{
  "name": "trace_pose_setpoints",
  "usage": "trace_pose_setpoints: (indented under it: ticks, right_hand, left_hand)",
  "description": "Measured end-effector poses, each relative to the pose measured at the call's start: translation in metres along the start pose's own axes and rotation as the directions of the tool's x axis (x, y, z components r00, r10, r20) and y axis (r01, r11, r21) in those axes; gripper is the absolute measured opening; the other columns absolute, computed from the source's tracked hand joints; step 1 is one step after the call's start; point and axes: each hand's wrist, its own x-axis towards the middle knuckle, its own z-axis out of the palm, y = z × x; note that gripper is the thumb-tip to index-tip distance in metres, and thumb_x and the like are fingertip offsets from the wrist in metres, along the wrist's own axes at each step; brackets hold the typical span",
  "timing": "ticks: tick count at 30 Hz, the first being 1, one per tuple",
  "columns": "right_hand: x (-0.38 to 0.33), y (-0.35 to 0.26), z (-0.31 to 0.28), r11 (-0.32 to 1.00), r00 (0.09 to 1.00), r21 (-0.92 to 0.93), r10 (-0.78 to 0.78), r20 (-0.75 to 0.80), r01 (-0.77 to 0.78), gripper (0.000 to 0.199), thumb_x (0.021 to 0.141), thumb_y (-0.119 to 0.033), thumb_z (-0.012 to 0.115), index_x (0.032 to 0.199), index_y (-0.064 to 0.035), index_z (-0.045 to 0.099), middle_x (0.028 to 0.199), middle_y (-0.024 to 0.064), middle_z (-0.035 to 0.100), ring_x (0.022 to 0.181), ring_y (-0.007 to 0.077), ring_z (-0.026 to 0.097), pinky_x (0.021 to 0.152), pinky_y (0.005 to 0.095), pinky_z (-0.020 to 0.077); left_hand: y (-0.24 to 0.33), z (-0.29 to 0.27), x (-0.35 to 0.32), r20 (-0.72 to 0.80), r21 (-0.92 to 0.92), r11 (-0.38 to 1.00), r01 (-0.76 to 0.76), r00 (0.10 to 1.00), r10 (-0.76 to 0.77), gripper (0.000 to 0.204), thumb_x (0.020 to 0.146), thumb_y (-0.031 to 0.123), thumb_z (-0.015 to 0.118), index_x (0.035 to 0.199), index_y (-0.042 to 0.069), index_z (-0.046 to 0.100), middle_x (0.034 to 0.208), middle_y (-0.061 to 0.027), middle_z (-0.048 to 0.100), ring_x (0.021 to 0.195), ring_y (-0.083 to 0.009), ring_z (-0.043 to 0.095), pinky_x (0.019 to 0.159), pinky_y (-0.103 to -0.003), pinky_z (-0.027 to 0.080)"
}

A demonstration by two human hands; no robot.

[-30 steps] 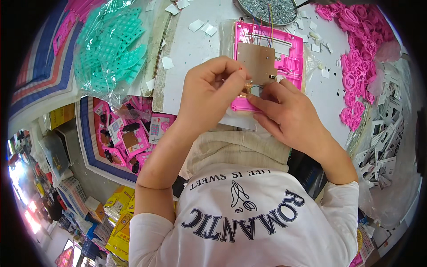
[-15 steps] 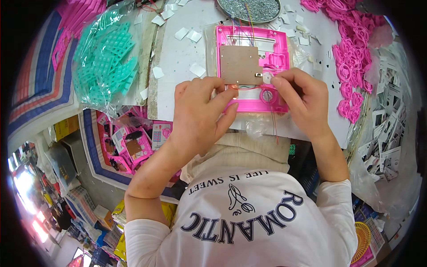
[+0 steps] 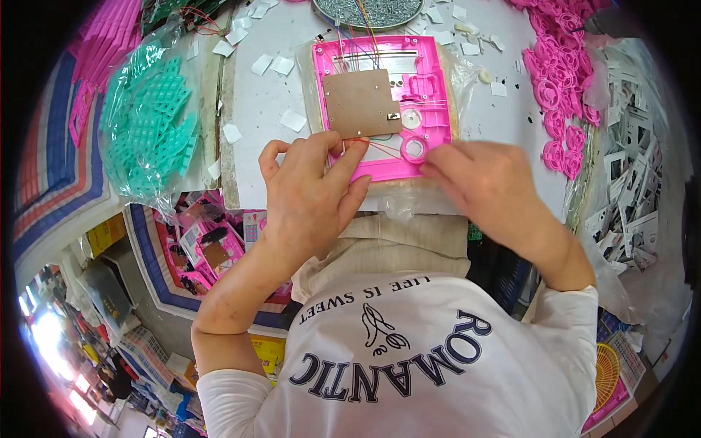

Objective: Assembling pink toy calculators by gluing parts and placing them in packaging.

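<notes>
A pink plastic casing [image 3: 440, 87] lies open-side up on the table, tilted slightly. It holds a brown circuit board [image 3: 361, 102], a white disc [image 3: 412, 119] and a small round part [image 3: 414, 150] inside a pink ring. Thin red wires [image 3: 385, 149] run from the board's lower edge toward that ring. My left hand [image 3: 307, 186] holds the casing's lower left corner, index finger over the wires and thumb by the front edge. At the lower right corner, beside the ring, my right hand [image 3: 489, 179] has its fingers pinched together, slightly blurred; what is between them is hidden.
A dish of small screws [image 3: 369, 12] stands behind the casing. Bagged green keypads [image 3: 150, 128] lie left, pink rings [image 3: 558, 95] and bagged white pieces [image 3: 631, 175] right. White paper bits [image 3: 293, 120] are scattered about. A striped bin [image 3: 157, 266] below holds pink casings.
My right hand has moved from the white disc down to the casing's lower right corner. The wires that hung over the front edge no longer show there. The whole view has shifted slightly.
</notes>
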Motion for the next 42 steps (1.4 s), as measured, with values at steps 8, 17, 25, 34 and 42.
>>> trace_pose_setpoints:
  ticks: [8,17,25,34,42]
  right_hand:
    - [0.004,0.026,0.0,0.963,0.969,0.115,-0.242,-0.041,0.245,0.015,0.08,-0.018,0.074,0.088,-0.0067,0.068,0.087,0.006,0.065,0.084,0.0254,0.063,0.064,0.0367,0.0528]
    - [0.011,-0.001,-0.009,0.939,0.95,-0.207,-0.231,0.212,0.274,0.015,0.074,-0.011,0.065,0.087,-0.0021,0.065,0.084,0.0068,0.062,0.084,0.022,0.061,0.06,0.0313,0.0543]
    - [0.024,0.025,-0.006,0.929,0.911,-0.009,-0.36,0.201,0.369,0.014,0.078,-0.016,0.069,0.084,-0.0039,0.066,0.083,0.0076,0.064,0.087,0.0238,0.063,0.063,0.0335,0.055]
    - [-0.003,0.044,0.036,0.917,0.919,0.163,-0.325,-0.223,0.364,0.025,0.073,-0.018,0.083,0.08,-0.0086,0.061,0.078,0.0047,0.058,0.07,0.0244,0.056,0.056,0.0348,0.0475]
    - [-0.023,0.039,0.027,0.947,0.947,0.243,-0.135,-0.292,0.21,0.038,0.068,-0.019,0.087,0.1,-0.0071,0.072,0.071,0.0039,0.056,0.062,0.0212,0.051,0.052,0.0328,0.0409]
  left_hand:
    - [-0.004,0.004,-0.002,0.004,-0.074,0.997,0.012,1.0,-0.012,0.044,0.081,0.021,0.076,0.124,0.011,0.07,0.107,-0.0032,0.057,0.092,-0.0159,0.057,0.09,-0.041,0.03]
    - [-0.006,0.007,-0.004,-0.02,-0.088,0.996,-0.01,1.0,0.008,0.045,0.079,0.02,0.077,0.122,0.011,0.07,0.107,-0.0022,0.058,0.09,-0.0157,0.057,0.09,-0.041,0.03]
    - [-0.014,0.01,-0.015,-0.134,-0.067,0.994,-0.082,0.988,0.073,0.038,0.077,0.019,0.078,0.114,0.015,0.072,0.112,-0.0002,0.063,0.078,-0.014,0.058,0.095,-0.044,0.031]
    - [-0.017,0.01,-0.015,-0.116,-0.14,0.989,-0.054,0.993,0.037,0.033,0.077,0.01,0.076,0.11,0.014,0.074,0.11,-0.0027,0.064,0.073,-0.0133,0.058,0.098,-0.042,0.032]
    - [0.026,0.001,-0.002,-0.095,-0.16,0.98,-0.121,0.99,0.107,0.044,0.076,0.02,0.078,0.119,0.015,0.071,0.115,-0.0015,0.064,0.093,-0.0187,0.058,0.097,-0.043,0.032]
